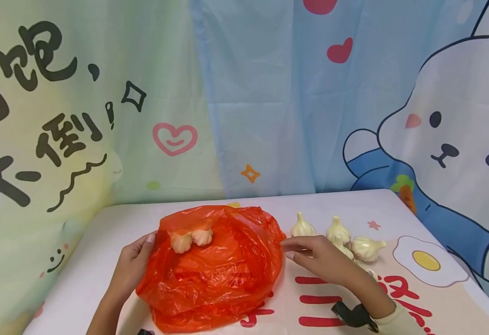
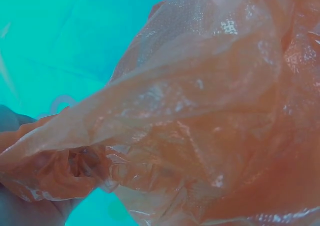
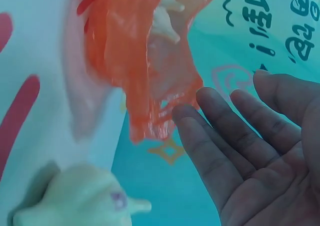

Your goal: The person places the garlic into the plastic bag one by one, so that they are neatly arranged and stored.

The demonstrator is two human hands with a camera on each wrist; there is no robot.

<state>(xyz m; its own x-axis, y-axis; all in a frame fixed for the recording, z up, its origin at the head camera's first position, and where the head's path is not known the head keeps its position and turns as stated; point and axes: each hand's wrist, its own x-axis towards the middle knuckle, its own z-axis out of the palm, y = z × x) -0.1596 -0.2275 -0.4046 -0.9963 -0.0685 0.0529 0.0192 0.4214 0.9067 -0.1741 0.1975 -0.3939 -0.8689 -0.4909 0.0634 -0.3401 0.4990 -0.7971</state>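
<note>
A thin red plastic bag stands with its mouth spread on the table. Two garlic bulbs lie inside it, side by side near the far left; the right wrist view also shows garlic in the bag. My left hand pinches the bag's left edge, and bunched plastic sits in its grip in the left wrist view. Beside the bag's right edge is my right hand, its fingers extended and holding nothing. Whether its fingertips touch the plastic, I cannot tell.
Several pale garlic bulbs lie on the table behind and beyond my right hand, one a little apart. The table has a printed cover with a fried egg and red lettering. A patterned curtain hangs behind.
</note>
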